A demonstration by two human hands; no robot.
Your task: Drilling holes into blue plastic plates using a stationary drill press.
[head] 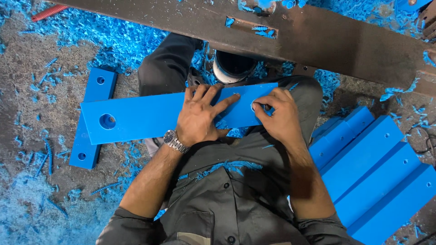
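Now the left hand (198,115) presses flat, fingers spread, on the blue plastic bar (145,115); the right hand (280,115) pinches at the bar's hole, beside the left.

A rough grey concrete floor (27,81) carries everything, strewn with curled bright blue plastic shavings (122,41), thickest at the top and lower left. A short blue plastic bar with two drilled holes (93,118) lies flat on it at left. At right, a stack of long blue plastic slabs (381,177) rests side by side.
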